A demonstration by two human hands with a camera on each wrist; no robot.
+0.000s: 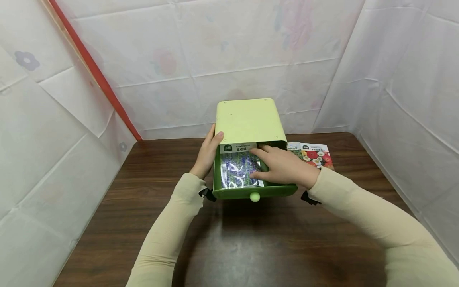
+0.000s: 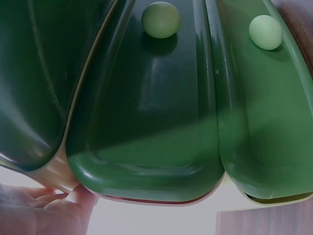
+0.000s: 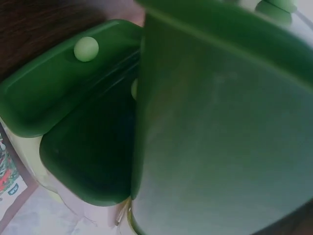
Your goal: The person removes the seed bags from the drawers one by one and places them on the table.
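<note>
A small cabinet with a pale yellow-green top (image 1: 251, 119) stands on the table, its green top drawer (image 1: 233, 194) pulled out. In the drawer lies a glossy flower seed packet (image 1: 238, 169) printed with purple blooms. My left hand (image 1: 206, 153) rests against the cabinet's left side, fingers along the wall and thumb by the top edge. Inside the drawer, my right hand (image 1: 283, 164) is spread, with index finger and thumb touching the packet's right part; its other fingertips are hidden. The left wrist view shows two lower drawers (image 2: 146, 117) pushed in, each with a round knob (image 2: 161, 20).
To the cabinet's right, a seed packet with red and white flowers (image 1: 317, 155) and a greenish one (image 1: 295, 147) lie on the dark wooden table (image 1: 154, 171). White sheeting (image 1: 201, 48) walls the table at the back and both sides.
</note>
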